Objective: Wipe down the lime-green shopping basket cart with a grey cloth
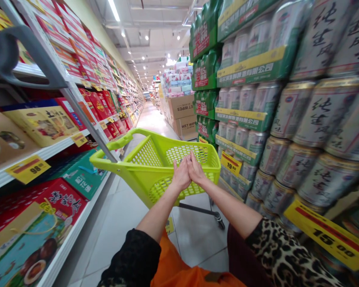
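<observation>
My left hand (181, 174) and my right hand (195, 169) meet palm to palm, with nothing to be seen between them. Their fingers point forward and look stretched out, the left thumb raised. Both are in front of the near rim of a lime-green shopping basket cart (131, 164); whether they touch it I cannot tell. The visible inside of the basket shows only its perforated walls. A long metal bar joins the cart to a grey loop handle (32, 59) at upper left, apart from my hands.
Shelves (62, 145) of boxed gifts line the left side. Stacked beer cans (311, 115) and green bottle packs (202, 73) rise close on the right. Wet-wipe cartons (182, 113) stand ahead beside the tiled aisle. A cart wheel (219, 222) shows below the basket.
</observation>
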Motion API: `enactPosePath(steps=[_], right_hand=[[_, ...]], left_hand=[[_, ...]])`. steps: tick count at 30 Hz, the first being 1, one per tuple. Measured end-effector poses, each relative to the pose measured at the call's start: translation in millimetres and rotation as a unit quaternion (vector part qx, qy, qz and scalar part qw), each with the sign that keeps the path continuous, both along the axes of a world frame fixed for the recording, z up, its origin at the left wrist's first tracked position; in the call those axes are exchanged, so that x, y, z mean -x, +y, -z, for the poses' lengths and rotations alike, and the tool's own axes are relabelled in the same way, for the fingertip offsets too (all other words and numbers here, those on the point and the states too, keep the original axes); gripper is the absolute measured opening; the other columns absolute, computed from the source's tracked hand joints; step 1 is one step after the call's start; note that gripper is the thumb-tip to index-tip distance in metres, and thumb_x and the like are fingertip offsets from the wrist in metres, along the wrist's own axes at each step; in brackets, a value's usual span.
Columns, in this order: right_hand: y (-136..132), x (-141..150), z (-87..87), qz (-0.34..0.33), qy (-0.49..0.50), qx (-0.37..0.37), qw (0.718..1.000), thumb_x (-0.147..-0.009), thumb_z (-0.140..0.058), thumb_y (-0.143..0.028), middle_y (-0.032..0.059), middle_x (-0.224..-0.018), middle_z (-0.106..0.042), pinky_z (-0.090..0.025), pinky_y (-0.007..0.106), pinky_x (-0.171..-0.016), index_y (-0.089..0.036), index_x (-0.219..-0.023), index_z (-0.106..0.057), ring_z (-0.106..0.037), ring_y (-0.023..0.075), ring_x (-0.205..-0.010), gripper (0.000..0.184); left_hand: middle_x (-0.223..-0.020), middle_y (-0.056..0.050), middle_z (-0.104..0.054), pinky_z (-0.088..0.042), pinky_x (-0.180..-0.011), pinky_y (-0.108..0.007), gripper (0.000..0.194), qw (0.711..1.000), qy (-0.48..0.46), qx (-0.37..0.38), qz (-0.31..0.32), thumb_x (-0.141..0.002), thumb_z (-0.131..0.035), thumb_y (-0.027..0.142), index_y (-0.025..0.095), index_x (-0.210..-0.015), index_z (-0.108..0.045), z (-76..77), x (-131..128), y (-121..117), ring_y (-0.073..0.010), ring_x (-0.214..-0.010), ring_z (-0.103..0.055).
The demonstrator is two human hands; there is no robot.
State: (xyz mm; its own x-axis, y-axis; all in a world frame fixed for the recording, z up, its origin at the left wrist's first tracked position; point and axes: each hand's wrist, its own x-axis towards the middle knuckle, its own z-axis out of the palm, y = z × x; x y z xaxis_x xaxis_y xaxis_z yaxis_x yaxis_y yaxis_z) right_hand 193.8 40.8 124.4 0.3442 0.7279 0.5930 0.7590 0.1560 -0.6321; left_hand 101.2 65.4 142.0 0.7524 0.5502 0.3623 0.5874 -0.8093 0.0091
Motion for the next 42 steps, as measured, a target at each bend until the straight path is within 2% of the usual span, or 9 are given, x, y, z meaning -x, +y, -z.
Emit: enactPosePath(steps=[8,11,19,23,27,30,33,38,42], right_hand=[[-32.1,-34.6,39.1,0.059,-0.158,0.023,0.985,-0.090,-0.029,-0.034,0.0146,-0.136,-0.040,-0.023,0.047,-0.104,-0.011,-0.136,-0.031,-0.033,0.0230,-0.127,0.051],[-36.1,-37.7,43.9,0.048,-0.222,0.060,0.972,-0.088,-0.037,-0.033,0.0129,-0.135,-0.042,-0.018,0.050,-0.104,-0.015,-0.132,-0.039,-0.033,0.0246,-0.127,0.047],[-31.7,-35.0,44.9,0.067,-0.229,0.077,0.968,-0.088,-0.038,-0.031,0.0124,-0.133,-0.044,-0.016,0.051,-0.104,-0.013,-0.128,-0.044,-0.035,0.0260,-0.125,0.045],[-31.3,-28.9,45.3,0.082,-0.219,0.076,0.969,-0.087,-0.038,-0.032,0.0128,-0.134,-0.043,-0.015,0.051,-0.104,-0.012,-0.128,-0.043,-0.034,0.0263,-0.125,0.046],[-33.6,-27.7,42.6,0.083,-0.226,0.083,0.967,-0.087,-0.038,-0.032,0.0128,-0.135,-0.042,-0.016,0.050,-0.104,-0.013,-0.129,-0.042,-0.034,0.0263,-0.125,0.046],[-35.5,-32.0,41.0,0.075,-0.245,0.092,0.962,-0.087,-0.037,-0.031,0.0123,-0.135,-0.042,-0.017,0.049,-0.103,-0.013,-0.130,-0.041,-0.034,0.0256,-0.125,0.046],[-36.5,-36.5,41.6,0.071,-0.262,0.096,0.958,-0.087,-0.036,-0.030,0.0127,-0.135,-0.042,-0.018,0.047,-0.103,-0.012,-0.130,-0.041,-0.034,0.0249,-0.125,0.047],[-36.4,-36.5,45.9,0.072,-0.270,0.083,0.957,-0.087,-0.036,-0.029,0.0128,-0.134,-0.043,-0.018,0.047,-0.103,-0.010,-0.130,-0.041,-0.035,0.0255,-0.124,0.047],[-36.9,-32.8,46.2,0.081,-0.262,0.081,0.958,-0.087,-0.036,-0.029,0.0132,-0.134,-0.043,-0.019,0.048,-0.103,-0.010,-0.129,-0.041,-0.035,0.0256,-0.124,0.047]], left_hand=[[-0.127,-0.004,-0.051,-0.006,-0.107,-0.058,0.036,0.998,-0.006,-0.059,0.015,-0.082,-0.041,0.026,0.031,-0.116,-0.050,5.4,0.3,-5.2,-0.0234,-0.123,-0.038],[-0.127,-0.005,-0.051,-0.002,-0.107,-0.057,0.037,0.997,0.011,-0.080,-0.009,-0.080,-0.042,0.025,0.030,-0.116,-0.051,-3.9,36.8,12.9,-0.0237,-0.122,-0.039],[-0.135,-0.011,-0.042,-0.005,-0.105,-0.059,0.042,0.964,-0.035,-0.158,-0.212,-0.078,-0.041,0.030,0.024,-0.119,-0.050,-52.6,166.4,73.5,-0.0288,-0.124,-0.037],[-0.126,-0.014,-0.049,-0.009,-0.107,-0.053,0.043,0.962,-0.048,-0.156,-0.218,-0.080,-0.039,0.029,0.020,-0.119,-0.050,-39.5,141.1,62.1,-0.0280,-0.119,-0.042],[-0.125,-0.013,-0.050,-0.011,-0.108,-0.051,0.043,0.987,-0.010,-0.109,-0.115,-0.080,-0.041,0.030,0.022,-0.121,-0.049,-9.5,76.0,35.2,-0.0260,-0.118,-0.043],[-0.128,-0.011,-0.048,-0.009,-0.108,-0.053,0.044,0.993,-0.006,-0.089,-0.080,-0.079,-0.043,0.029,0.025,-0.123,-0.048,-1.0,58.3,28.1,-0.0259,-0.119,-0.043],[-0.130,-0.011,-0.047,-0.005,-0.107,-0.055,0.043,0.992,-0.001,-0.102,-0.079,-0.079,-0.044,0.026,0.025,-0.121,-0.050,-9.8,86.7,39.2,-0.0258,-0.119,-0.043],[-0.135,-0.013,-0.042,-0.003,-0.105,-0.058,0.044,0.968,-0.051,-0.155,-0.192,-0.078,-0.045,0.024,0.023,-0.122,-0.049,-36.4,161.4,65.3,-0.0278,-0.123,-0.039],[-0.137,-0.015,-0.038,-0.007,-0.105,-0.056,0.046,0.957,-0.095,-0.153,-0.229,-0.078,-0.047,0.024,0.021,-0.124,-0.047,-28.2,156.9,66.1,-0.0292,-0.128,-0.032]])
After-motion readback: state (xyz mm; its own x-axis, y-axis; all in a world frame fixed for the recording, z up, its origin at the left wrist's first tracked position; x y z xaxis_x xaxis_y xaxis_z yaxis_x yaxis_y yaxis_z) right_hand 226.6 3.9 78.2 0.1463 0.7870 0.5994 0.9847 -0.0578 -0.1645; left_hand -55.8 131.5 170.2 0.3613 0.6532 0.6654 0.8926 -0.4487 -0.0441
